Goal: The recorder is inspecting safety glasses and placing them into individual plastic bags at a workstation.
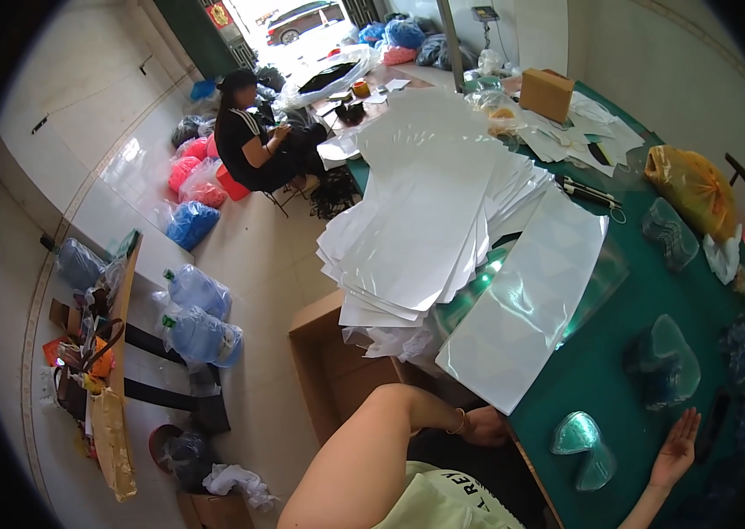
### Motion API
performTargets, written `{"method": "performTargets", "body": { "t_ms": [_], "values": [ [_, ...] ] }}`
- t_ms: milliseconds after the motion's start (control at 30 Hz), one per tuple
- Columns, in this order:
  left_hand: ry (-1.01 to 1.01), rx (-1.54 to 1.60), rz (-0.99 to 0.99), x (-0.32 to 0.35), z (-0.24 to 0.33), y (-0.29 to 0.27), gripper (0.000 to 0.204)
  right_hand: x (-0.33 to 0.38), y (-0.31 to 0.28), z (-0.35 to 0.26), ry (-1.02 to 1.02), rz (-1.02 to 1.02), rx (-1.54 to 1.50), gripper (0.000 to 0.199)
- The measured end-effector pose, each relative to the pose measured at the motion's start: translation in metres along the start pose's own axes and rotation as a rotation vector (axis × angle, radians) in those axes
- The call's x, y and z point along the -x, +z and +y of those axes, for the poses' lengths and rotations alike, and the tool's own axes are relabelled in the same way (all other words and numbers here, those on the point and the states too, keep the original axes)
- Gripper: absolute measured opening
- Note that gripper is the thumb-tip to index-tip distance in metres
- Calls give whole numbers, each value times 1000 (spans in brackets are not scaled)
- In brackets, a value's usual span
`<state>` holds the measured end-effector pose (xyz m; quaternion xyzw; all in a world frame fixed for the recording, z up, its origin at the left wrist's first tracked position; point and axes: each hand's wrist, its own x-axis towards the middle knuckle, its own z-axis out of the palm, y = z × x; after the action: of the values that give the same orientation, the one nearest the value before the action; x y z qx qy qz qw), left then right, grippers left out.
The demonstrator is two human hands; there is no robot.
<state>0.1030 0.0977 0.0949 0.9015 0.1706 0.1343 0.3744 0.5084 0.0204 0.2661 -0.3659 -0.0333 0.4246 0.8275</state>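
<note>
My left hand point(483, 428), with a bracelet at the wrist, is at the table's near edge by the corner of a glossy white sheet point(527, 304); its fingers are mostly hidden. On the right, my right hand point(677, 450) is open over the green table point(619, 388), its fingers stretched out and nothing in them. Between the hands lies a thin clear plastic piece point(586, 450), curved like a goggle lens. Just beyond my right hand stands a stack of similar clear plastic pieces point(665, 363). Another stack point(670, 234) sits farther back.
A tall fanned pile of white sheets point(417, 203) covers the table's left part. An open cardboard box point(320, 353) stands on the floor beside it. A yellow plastic bag point(694, 189) lies at the right. Another person point(253, 141) sits at the far left. Blue water bottles point(201, 335) stand by the shelf.
</note>
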Motion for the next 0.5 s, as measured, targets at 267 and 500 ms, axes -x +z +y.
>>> {"method": "performTargets", "body": {
  "t_ms": [267, 500],
  "values": [
    [-176, 165, -401, 7, -61, 57, 30, -19, -39, 4, 42, -250, -15, 57],
    [-139, 172, -445, 23, -124, 152, 29, -8, -24, -9, -65, -239, 29, 47]
  ]
}}
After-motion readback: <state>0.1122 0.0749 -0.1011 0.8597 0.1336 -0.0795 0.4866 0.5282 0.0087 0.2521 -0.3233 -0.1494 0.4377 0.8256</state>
